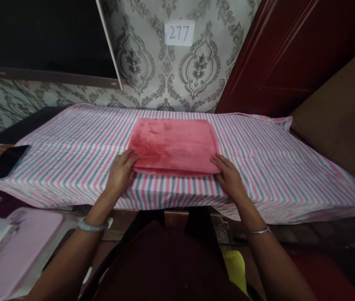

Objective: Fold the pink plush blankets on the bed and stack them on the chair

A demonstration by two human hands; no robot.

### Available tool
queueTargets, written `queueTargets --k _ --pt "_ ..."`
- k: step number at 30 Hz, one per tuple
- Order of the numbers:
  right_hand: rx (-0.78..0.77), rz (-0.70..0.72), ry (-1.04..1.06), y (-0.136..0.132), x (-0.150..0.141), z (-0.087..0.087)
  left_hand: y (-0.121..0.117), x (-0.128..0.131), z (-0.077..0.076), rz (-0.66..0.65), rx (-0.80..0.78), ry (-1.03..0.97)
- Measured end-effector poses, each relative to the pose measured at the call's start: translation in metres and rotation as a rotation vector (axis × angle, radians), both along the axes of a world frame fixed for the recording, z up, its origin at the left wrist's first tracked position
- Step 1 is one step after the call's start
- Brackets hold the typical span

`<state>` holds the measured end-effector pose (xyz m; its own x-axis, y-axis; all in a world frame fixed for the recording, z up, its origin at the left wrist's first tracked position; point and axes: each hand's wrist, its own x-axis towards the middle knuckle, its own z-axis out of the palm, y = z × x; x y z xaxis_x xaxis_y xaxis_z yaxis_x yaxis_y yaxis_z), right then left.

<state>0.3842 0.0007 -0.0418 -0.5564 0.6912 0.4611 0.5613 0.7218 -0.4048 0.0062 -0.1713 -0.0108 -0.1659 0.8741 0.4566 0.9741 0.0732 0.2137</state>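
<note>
A folded pink plush cloth (177, 144) lies flat on a pink, grey and white striped cover (271, 167). Its left part looks darker and ruffled, and its layered front edge faces me. My left hand (121, 171) is closed on the front left corner, with fingertips on top and the rest of the grip partly hidden. At the front right corner, my right hand (229, 173) grips the edge in the same way.
A tablet or phone (4, 164) lies at the left end of the covered table. Behind stand a dark screen (42, 37) and a patterned wall with a "277" paper (179, 33). A cardboard panel (337, 100) borders the right. A pink lid-like item (33, 238) is at lower left.
</note>
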Motion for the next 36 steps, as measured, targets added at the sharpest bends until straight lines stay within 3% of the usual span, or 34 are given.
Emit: queueTargets --k 5,7,10,14,17,21,26,36 --pt "-0.008 0.004 -0.076 -0.002 0.007 0.0 -0.008 -0.014 -0.006 -0.047 -0.072 -0.014" --pt "0.006 -0.005 -0.139 -0.006 0.012 0.006 -0.014 -0.019 0.001 -0.06 -0.129 0.009" --pt "0.049 -0.033 -0.185 -0.011 0.01 0.023 -0.016 -0.018 0.023 -0.112 -0.179 0.049" --pt "0.059 -0.046 -0.16 -0.015 -0.033 0.051 0.013 0.016 0.055 -0.178 -0.139 0.05" --pt "0.065 -0.008 -0.196 -0.017 -0.081 0.065 0.048 0.054 0.063 -0.153 -0.144 0.088" --pt "0.034 -0.002 -0.299 -0.02 -0.119 0.058 0.075 0.083 0.043 -0.081 -0.224 0.115" --pt "0.02 -0.034 -0.34 -0.021 -0.122 0.032 0.075 0.084 0.013 -0.045 -0.238 0.135" --pt "0.043 -0.063 -0.319 -0.023 -0.126 0.028 0.076 0.082 0.005 -0.03 -0.183 0.149"
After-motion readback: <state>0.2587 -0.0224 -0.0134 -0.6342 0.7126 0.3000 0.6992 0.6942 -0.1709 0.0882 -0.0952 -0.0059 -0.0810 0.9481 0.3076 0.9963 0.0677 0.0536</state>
